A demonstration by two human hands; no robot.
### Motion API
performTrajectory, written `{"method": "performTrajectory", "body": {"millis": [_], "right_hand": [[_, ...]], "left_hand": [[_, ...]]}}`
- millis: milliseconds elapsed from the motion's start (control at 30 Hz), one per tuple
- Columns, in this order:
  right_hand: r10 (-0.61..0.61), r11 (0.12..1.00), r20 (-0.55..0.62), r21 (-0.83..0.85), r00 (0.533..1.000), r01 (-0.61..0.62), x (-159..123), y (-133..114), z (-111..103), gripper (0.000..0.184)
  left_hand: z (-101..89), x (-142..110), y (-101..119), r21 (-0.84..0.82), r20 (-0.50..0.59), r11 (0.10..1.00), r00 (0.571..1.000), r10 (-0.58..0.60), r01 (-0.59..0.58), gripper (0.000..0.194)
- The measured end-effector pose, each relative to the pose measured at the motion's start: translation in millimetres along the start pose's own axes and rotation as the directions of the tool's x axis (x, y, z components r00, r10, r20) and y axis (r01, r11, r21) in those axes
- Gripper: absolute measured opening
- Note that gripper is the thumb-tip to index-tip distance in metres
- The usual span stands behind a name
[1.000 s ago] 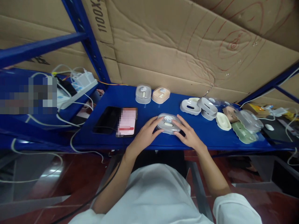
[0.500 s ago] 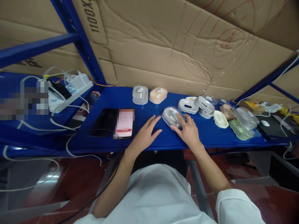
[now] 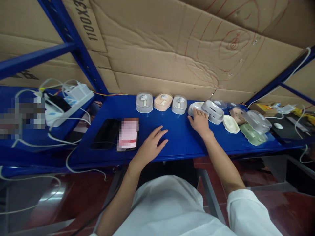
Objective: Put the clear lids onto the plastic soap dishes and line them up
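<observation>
My right hand reaches over a pale oval soap dish, its fingers on the dish and partly hiding it; the thumb is apart. My left hand hovers above the blue table with fingers spread, holding nothing. At the back stand three lidded soap boxes in a row: a grey one, a peach one and another grey one. Right of my right hand, light grey dish parts lie stacked, close to a cream dish.
More parts lie at the right: a green tray, a clear grey lid and a peach piece. A lit phone rests beside a dark device. Cardboard walls the back; a power strip with cables stands left.
The grey soap box under my right hand now stands at the row's right end. That hand has moved right to the pale dish. My left hand stays nearly in place; the view has shifted slightly.
</observation>
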State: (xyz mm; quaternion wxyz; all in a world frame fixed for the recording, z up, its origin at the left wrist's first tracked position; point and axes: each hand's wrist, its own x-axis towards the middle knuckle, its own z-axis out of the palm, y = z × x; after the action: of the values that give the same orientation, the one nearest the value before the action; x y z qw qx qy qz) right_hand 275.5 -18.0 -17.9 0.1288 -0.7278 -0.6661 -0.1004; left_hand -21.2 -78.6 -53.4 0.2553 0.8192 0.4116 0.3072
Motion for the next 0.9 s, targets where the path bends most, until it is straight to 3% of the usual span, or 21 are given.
{"method": "performTrajectory", "body": {"millis": [100, 167, 267, 333, 400, 500, 600, 700, 800, 900], "right_hand": [[-0.081, 0.997, 0.074, 0.023, 0.994, 0.08, -35.7, 1.9, -3.6, 0.052], [-0.239, 0.964, 0.085, 0.144, 0.967, 0.225, -60.5, -7.0, -9.6, 0.049], [-0.395, 0.856, -0.013, 0.357, 0.918, 0.373, -77.3, -11.1, -20.6, 0.047], [-0.304, 0.882, -0.125, 0.337, 0.945, 0.328, -67.7, 4.8, -23.9, 0.048], [-0.129, 0.969, -0.201, 0.184, 0.971, 0.166, -45.8, 34.9, -21.9, 0.049], [0.041, 0.996, -0.14, -0.067, 0.989, -0.051, -10.1, 85.1, -14.4, 0.051], [0.067, 0.986, -0.08, -0.15, 0.995, -0.078, 5.6, 110.4, -11.1, 0.043], [-0.03, 0.993, -0.165, -0.12, 0.986, 0.01, -5.5, 97.4, -14.2, 0.04], [-0.234, 0.972, -0.231, -0.034, 0.945, 0.232, -35.0, 55.4, -18.4, 0.04], [-0.453, 0.872, -0.188, 0.108, 0.871, 0.477, -68.8, 7.8, -19.4, 0.038]], "left_hand": [[-0.7, 0.6, 2.0, 0.0, -0.014, 1.0, 1.0, 0.011, -0.011, 0.046], [-1.0, 1.0, 3.2, 0.018, -0.019, 0.998, 0.998, 0.057, -0.056, 0.051], [-0.6, 1.4, 3.4, 0.066, 0.02, 0.985, 0.987, 0.157, -0.158, 0.058], [0.0, 1.3, 2.8, 0.089, 0.052, 0.978, 0.981, 0.186, -0.19, 0.052], [0.5, 0.9, 2.3, 0.106, 0.055, 0.975, 0.98, 0.192, -0.197, 0.04], [0.5, 0.1, 3.1, 0.12, 0.01, 0.969, 0.976, 0.218, -0.218, 0.03], [-0.4, -0.7, 5.4, 0.112, -0.043, 0.968, 0.972, 0.231, -0.226, 0.028], [-1.9, -0.7, 7.6, 0.093, -0.059, 0.972, 0.974, 0.221, -0.215, 0.03], [-3.2, -0.2, 9.1, 0.073, -0.062, 0.98, 0.98, 0.189, -0.185, 0.043], [-3.1, -0.8, 9.3, 0.056, -0.083, 0.987, 0.985, 0.152, -0.148, 0.064]]}}
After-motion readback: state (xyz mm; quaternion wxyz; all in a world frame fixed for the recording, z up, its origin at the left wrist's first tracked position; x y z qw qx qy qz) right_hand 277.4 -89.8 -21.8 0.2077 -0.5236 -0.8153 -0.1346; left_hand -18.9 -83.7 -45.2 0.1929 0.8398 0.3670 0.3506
